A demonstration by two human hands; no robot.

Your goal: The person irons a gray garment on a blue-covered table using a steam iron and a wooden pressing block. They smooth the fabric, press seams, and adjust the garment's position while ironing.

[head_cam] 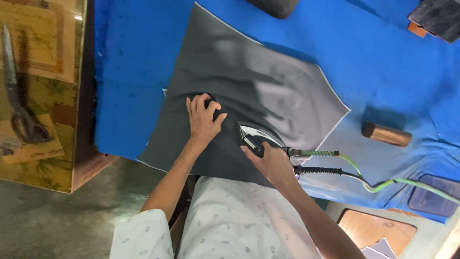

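Head view: blue padded table (383, 62), concrete floor (57, 220); left hand (203, 120) fingers spread flat on grey cloth (258, 86); right hand (270, 160) fingers clamped on iron (256, 136).

Dark grey fabric piece (249, 91): large, flat panel with thin pale edging, spread over the blue padded surface, one corner pointing far-left-up, near edge hanging toward the person. Mostly smooth, slight sheen and soft creases mid-panel. Iron (258, 136): shiny metal body, dark handle, soleplate down on the fabric's near-right area, nose pointing away-left. Two cables exit its rear, one green-sleeved, one black, trailing right.
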